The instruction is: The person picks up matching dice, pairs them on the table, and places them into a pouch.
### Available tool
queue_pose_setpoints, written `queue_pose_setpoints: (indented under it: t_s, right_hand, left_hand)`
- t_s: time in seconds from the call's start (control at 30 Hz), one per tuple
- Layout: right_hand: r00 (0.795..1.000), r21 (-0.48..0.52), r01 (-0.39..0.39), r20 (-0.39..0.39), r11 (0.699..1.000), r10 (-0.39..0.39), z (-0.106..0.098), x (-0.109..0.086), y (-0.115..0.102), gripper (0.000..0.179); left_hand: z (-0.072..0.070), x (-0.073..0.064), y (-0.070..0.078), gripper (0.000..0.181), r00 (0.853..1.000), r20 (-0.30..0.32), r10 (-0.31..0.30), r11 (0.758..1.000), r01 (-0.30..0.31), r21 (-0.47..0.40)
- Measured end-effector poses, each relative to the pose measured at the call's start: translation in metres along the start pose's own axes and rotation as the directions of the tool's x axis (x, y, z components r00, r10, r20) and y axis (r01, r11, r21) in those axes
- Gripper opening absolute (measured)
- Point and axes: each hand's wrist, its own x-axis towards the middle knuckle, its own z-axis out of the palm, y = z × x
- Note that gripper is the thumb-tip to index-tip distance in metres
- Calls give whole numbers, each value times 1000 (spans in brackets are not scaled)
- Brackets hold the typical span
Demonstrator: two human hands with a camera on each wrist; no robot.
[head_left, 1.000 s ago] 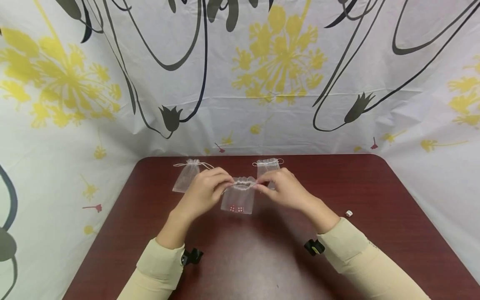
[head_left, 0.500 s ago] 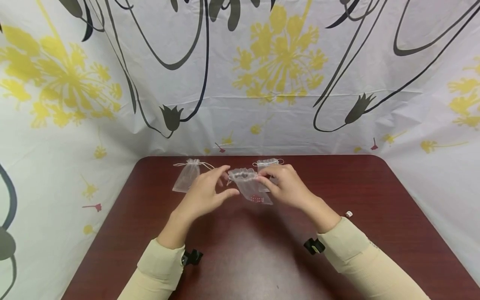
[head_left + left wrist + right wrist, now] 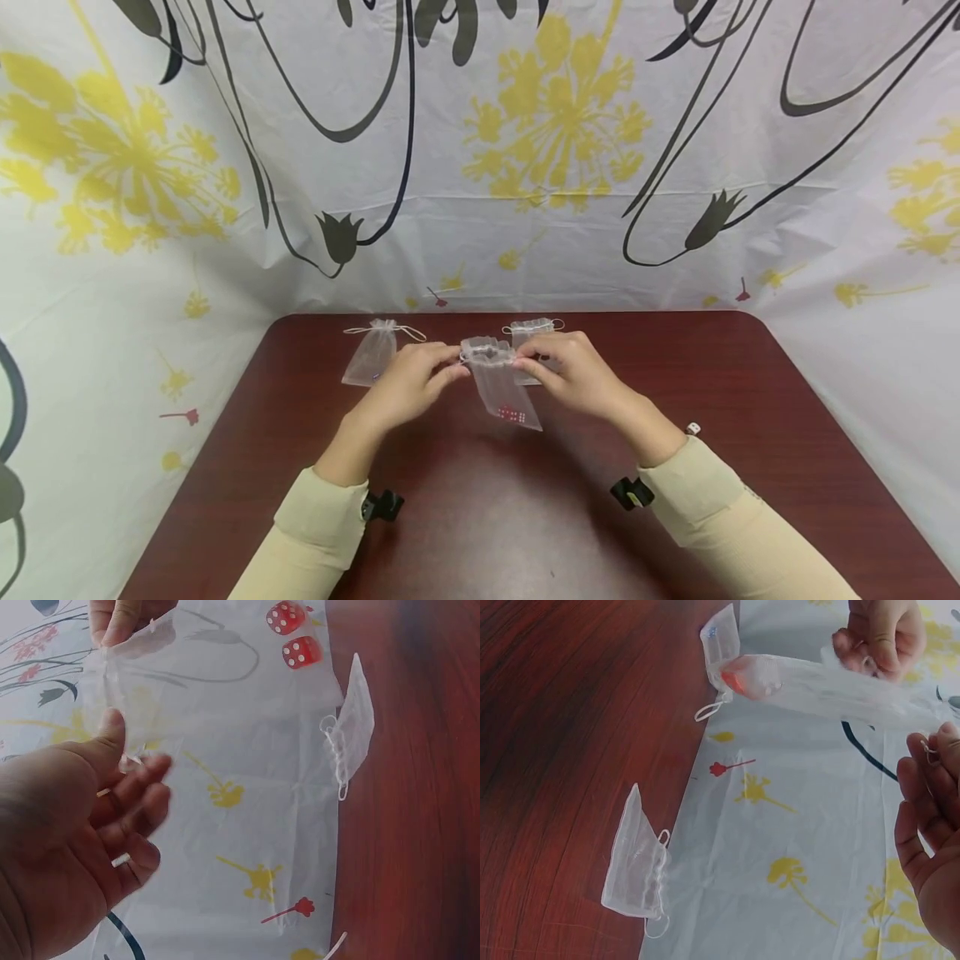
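dice, count unclear, show red through sheer bag pinched by left hand and right hand

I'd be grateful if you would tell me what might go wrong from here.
The mouth of the held bag does not look drawn tight, so the red dice could spill if it tips over. The left hand and right hand pinch only its top edge, so the bag might slip. The white die lies near the right sleeve, which could knock it.
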Motion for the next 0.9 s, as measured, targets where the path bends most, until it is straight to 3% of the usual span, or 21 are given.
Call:
queue_pose_setpoints:
  t_s: [0.1, 0.23, 0.5, 0.6, 0.73, 0.9]
  right_hand:
    - [1000, 2, 2, -8, 1000, -2, 0, -1, 0, 8]
    - [1000, -9, 12, -14, 1000, -12, 0, -2, 2, 9]
    - [1000, -150, -1, -18, 989, -2, -9, -6, 9, 9]
    - [1000, -223, -14, -14, 975, 11, -12, -8, 11, 8]
    - [999, -276, -44, -32, 960, 37, -16, -12, 15, 7]
    - [996, -305, -84, -64, 949, 67, -18, -15, 22, 6]
  left_hand:
    - [0, 0, 0, 13, 999, -25, 41, 999, -42, -32]
    - [-2, -2, 0, 8, 993, -95, 73, 997, -76, -23]
    - [-19, -8, 2, 6, 962, -246, 121, 992, -108, 64]
    - [-23, -11, 3, 7, 955, -267, 132, 989, -107, 107]
    - [-26, -16, -3, 8, 956, -269, 117, 984, -76, 160]
    - [-27, -23, -12, 6, 953, -287, 96, 984, -48, 169]
